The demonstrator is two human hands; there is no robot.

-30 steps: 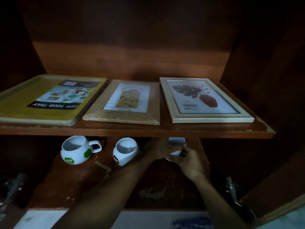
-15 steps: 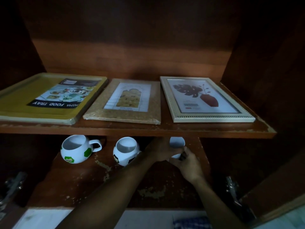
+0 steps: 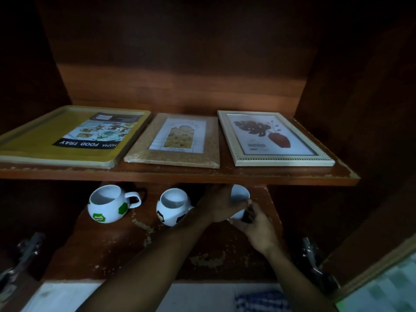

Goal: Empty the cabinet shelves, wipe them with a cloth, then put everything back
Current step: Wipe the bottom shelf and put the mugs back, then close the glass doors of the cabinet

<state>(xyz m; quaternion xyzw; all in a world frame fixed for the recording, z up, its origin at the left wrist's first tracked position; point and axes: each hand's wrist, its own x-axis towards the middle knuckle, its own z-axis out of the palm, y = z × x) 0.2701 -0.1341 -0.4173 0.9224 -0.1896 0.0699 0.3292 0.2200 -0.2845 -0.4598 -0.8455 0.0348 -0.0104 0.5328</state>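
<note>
On the lower shelf [image 3: 157, 248] a white mug [image 3: 240, 194] sits at the right, partly hidden under the upper shelf's edge. My left hand [image 3: 219, 204] curls round its left side and my right hand [image 3: 256, 224] grips its front from below. Two football-patterned mugs stand to the left: one with green patches [image 3: 108, 204] and one with dark patches [image 3: 172, 207]. The upper shelf [image 3: 180, 174] holds a yellow food tray [image 3: 67, 136], a cork-framed picture [image 3: 177, 140] and a white-framed picture [image 3: 272, 138]. A blue checked cloth [image 3: 262, 300] lies at the bottom.
The cabinet interior is dark wood with walls close on both sides. Metal hinges show at the lower left [image 3: 24, 251] and lower right [image 3: 313, 255]. A white counter surface [image 3: 67, 296] runs below the cabinet's front edge.
Both hands with the white mug have shifted slightly deeper under the upper shelf. The other mugs and the items above have not moved.
</note>
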